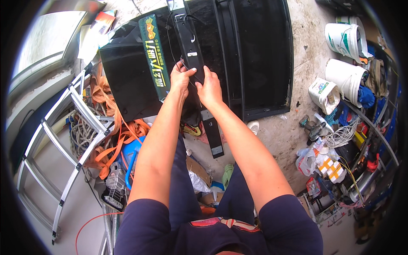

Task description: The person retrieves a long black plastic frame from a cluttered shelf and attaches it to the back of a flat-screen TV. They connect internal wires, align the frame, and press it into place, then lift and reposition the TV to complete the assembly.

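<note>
Before me lies a large black glossy appliance panel [127,76] with a green printed strip [154,54] along it. Across it runs a long, narrow black bar [192,47] with thin cables and small silvery plates; its lower end reaches past the panel's near edge. My left hand [182,78] is at the bar's left side, with a thin black cable [170,41] between its fingers. My right hand [208,86] rests against the bar's right side, fingers slightly bent; whether it grips anything is unclear. To the right lies a black framed part [264,57].
An aluminium ladder [75,165], orange straps [105,156] and coiled rope [79,134] stand at the left. On the right are white buckets [342,41], a cordless drill [315,130], coiled white cable [342,135] and plastic bags. Cardboard and scraps lie between my legs.
</note>
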